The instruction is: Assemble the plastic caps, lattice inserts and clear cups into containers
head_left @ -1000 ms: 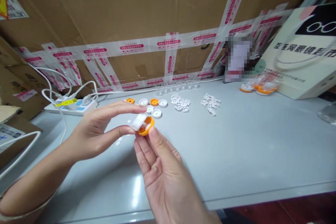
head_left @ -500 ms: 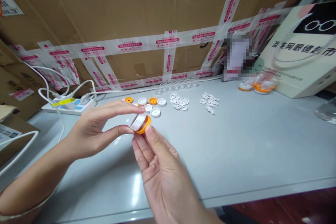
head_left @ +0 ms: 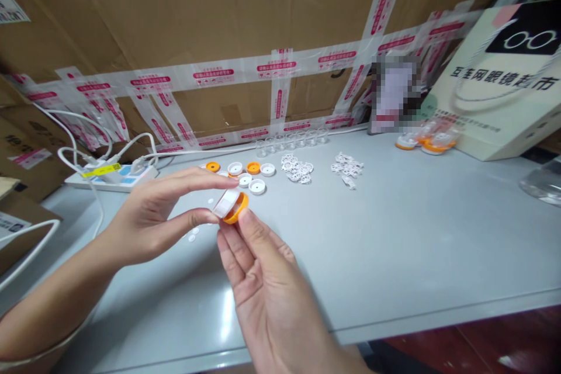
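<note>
My left hand (head_left: 153, 219) pinches a round white cap (head_left: 225, 203) between thumb and forefinger. Pressed close against its lower right side is an orange cap (head_left: 237, 209), tilted, with its hollow partly showing. My right hand (head_left: 267, 269) grips that orange cap between thumb and fingertips from below. Whether the two pieces are joined or only touching I cannot tell. Just beyond my hands lie several loose caps, among them a white cap (head_left: 257, 186) and an orange cap (head_left: 213, 167). Small white discs (head_left: 193, 235) are scattered beside my left thumb.
Clear round cups (head_left: 291, 141) stand in a row at the back. Two piles of small white plastic parts (head_left: 297, 169) lie before them. A power strip (head_left: 114, 174) with cables is at left. Capped clear pieces (head_left: 427, 139) and a paper bag (head_left: 504, 82) stand at right.
The gap between the white cap and the orange cap looks slightly wider on the upper side. Both hands keep their hold. The whole view has shifted a little.
</note>
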Action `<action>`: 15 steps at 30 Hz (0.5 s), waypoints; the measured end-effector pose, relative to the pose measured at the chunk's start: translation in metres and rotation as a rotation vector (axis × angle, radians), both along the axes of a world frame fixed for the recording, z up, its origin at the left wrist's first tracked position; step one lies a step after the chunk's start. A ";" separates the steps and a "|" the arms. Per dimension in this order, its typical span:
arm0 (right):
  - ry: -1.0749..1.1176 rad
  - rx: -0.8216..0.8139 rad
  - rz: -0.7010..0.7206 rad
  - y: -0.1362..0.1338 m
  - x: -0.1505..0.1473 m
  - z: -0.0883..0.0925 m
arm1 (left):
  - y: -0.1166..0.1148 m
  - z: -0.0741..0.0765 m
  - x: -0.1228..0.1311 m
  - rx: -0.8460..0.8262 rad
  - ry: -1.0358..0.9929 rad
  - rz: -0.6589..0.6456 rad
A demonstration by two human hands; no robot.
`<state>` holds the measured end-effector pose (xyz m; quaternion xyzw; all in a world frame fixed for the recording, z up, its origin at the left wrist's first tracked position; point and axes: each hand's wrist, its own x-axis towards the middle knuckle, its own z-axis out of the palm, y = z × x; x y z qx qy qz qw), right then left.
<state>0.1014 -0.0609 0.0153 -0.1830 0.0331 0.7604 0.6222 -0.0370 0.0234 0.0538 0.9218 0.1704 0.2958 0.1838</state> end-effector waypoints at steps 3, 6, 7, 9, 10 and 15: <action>-0.004 -0.004 -0.003 -0.001 0.000 0.001 | 0.001 0.001 0.001 0.018 0.003 0.007; -0.008 0.015 -0.013 -0.001 -0.001 0.001 | 0.000 0.002 0.002 0.030 0.000 0.010; -0.009 0.018 -0.015 -0.001 -0.001 0.000 | 0.000 0.002 0.002 0.033 0.001 0.009; -0.010 0.019 -0.017 -0.002 -0.001 0.000 | -0.001 0.002 0.003 0.035 0.003 0.011; -0.008 0.017 -0.017 -0.002 -0.001 0.000 | -0.001 0.002 0.003 0.034 0.004 0.012; 0.001 0.037 -0.006 -0.002 0.000 0.000 | -0.002 0.002 0.002 0.038 -0.008 0.022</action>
